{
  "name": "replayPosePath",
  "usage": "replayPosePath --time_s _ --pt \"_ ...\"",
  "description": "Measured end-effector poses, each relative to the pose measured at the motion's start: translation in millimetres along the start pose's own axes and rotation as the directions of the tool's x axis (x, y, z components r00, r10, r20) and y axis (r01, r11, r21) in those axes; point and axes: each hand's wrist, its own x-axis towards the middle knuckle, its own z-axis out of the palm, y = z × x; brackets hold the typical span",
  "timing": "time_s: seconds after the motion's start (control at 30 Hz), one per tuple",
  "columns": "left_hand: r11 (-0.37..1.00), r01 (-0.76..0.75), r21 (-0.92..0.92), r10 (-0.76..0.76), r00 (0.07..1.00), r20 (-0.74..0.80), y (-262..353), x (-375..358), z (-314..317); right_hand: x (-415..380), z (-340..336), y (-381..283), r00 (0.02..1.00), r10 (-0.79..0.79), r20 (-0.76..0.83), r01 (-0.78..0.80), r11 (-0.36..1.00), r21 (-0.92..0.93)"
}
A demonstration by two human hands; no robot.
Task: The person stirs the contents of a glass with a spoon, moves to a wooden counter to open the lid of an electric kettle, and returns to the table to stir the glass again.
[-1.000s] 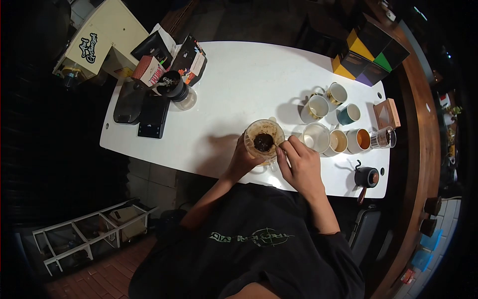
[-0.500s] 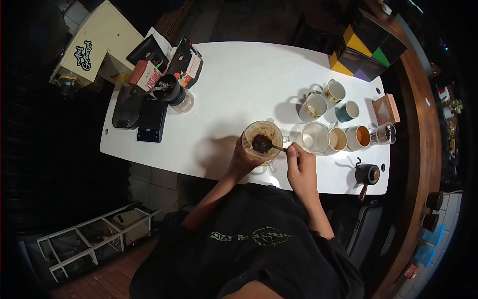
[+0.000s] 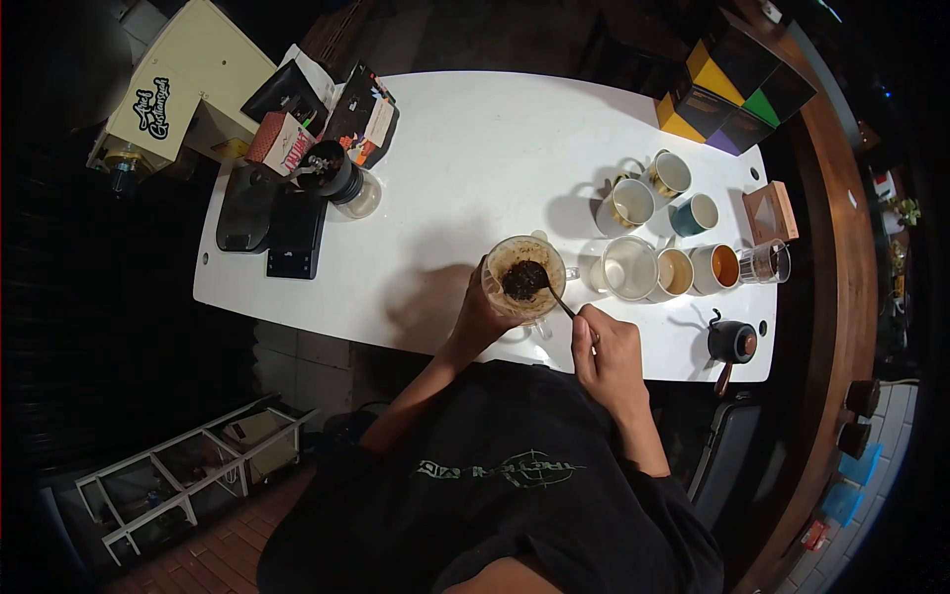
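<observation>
My left hand (image 3: 481,315) is wrapped round the left side of a round dripper (image 3: 500,259) with a brown-stained filter and dark coffee grounds (image 3: 524,280) inside. Between the fingers of my right hand (image 3: 606,346) is the handle of a spoon (image 3: 562,301), whose tip rests in the grounds. A glass vessel shows partly beneath the dripper. To the right of it stand a large white cup (image 3: 629,267), a cup with pale insides (image 3: 675,272) and one with an orange interior (image 3: 714,268).
More cups (image 3: 625,206) stand behind on the white table (image 3: 465,129). A black kettle (image 3: 730,342) and a clear glass (image 3: 765,262) are at the right. A grinder (image 3: 188,89), a black scale (image 3: 297,236), boxes and a glass jar (image 3: 361,195) are at the left.
My right hand has moved slightly right and down, toward my body, and the spoon is tilted more steeply. My left hand still holds the dripper. The whole view has shifted a little.
</observation>
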Motion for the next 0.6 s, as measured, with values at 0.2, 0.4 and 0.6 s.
replayPosePath --time_s 0.2,0.4,0.6 --pt "0.997 0.016 -0.075 -0.015 1.0 0.012 -6.4 -2.0 -0.9 5.7 -8.1 1.2 0.984 -0.148 0.096 0.161 0.976 -0.145" --pt "0.998 -0.044 0.042 0.044 0.999 -0.004 -6.3 -1.7 -0.8 8.8 -5.9 0.4 0.973 -0.182 0.141 0.207 0.96 -0.189" --pt "0.998 0.001 -0.07 -0.001 1.0 -0.002 -2.6 -2.8 -0.7 6.6 -9.6 0.0 0.973 -0.212 0.091 0.226 0.956 -0.187"
